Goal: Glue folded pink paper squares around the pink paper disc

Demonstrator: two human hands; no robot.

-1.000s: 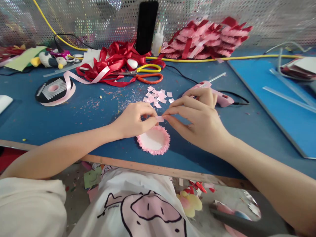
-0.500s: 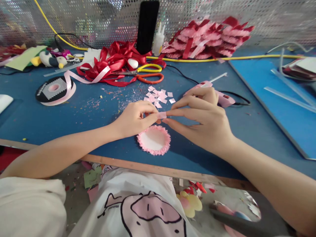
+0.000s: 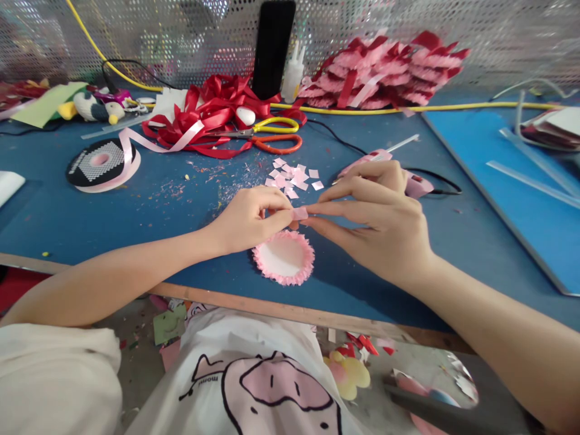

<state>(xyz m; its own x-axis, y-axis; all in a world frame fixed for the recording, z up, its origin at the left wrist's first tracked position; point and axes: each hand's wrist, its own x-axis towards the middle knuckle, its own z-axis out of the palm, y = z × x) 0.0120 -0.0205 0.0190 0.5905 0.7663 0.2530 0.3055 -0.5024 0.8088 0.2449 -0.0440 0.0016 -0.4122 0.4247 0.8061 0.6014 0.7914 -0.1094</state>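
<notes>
The right hand (image 3: 385, 226) loosens its pinch! A second ago its finger and thumb met on the end of the small pink strip (image 3: 299, 214); now they stand slightly parted there, index tip right by the edge. The left hand (image 3: 254, 220) keeps its fingertips closed on the strip, seemingly carrying it alone, above the worktop (image 3: 362, 302), just beyond the pink-frilled disc (image 3: 284, 256).

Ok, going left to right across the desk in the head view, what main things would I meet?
Ribbon spool, left hand, small pink piece, right hand, blue board.
</notes>
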